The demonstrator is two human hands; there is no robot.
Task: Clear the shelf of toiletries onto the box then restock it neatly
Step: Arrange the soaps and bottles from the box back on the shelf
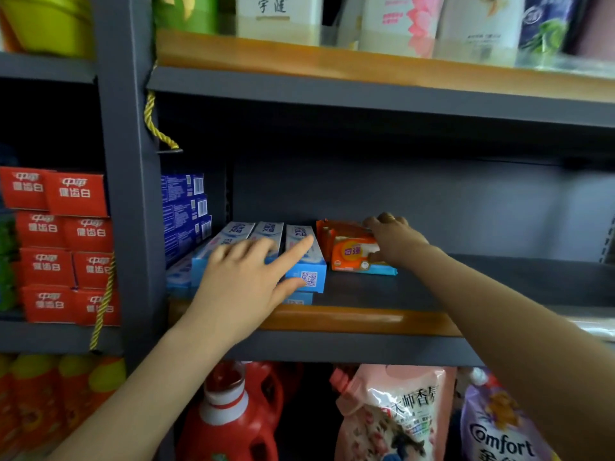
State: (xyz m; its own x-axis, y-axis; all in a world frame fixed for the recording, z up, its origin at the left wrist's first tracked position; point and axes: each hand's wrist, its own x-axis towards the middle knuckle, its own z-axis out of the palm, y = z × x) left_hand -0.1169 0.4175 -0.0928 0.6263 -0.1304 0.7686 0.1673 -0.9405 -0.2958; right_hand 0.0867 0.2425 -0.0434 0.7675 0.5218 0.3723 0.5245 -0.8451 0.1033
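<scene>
We're facing the grey shelf unit, and the middle shelf in front of us is mostly bare board on its right side, with stock gathered at the left. Above it we have a row of bottles and pouches; below it, a red detergent jug and refill pouches; off in the neighbouring bay, stacked red cartons.

Down to the stock itself. Hard against the left upright sits a stack of dark blue boxes. Beside it we've got the light blue toothpaste boxes, lying flat with their long axes running from the back of the shelf out towards us, ends showing at the front lip. Just right of them stand the orange soap packs, a small stack set a little further back.

Now the hands. Our left hand is spread flat over the toothpaste boxes, fingers straight, forefinger lying along the rightmost box: pressing or steadying, not gripping. Our right hand is on the soap packs, fingers over the top and thumb low at the near corner, so it holds the stack from its right side.

We'd say we're restocking here. The soap lies directly under the right hand, left of that wrist, so any nudge towards the toothpaste boxes goes leftward, and the left hand is braced there to stop the row shifting.
</scene>
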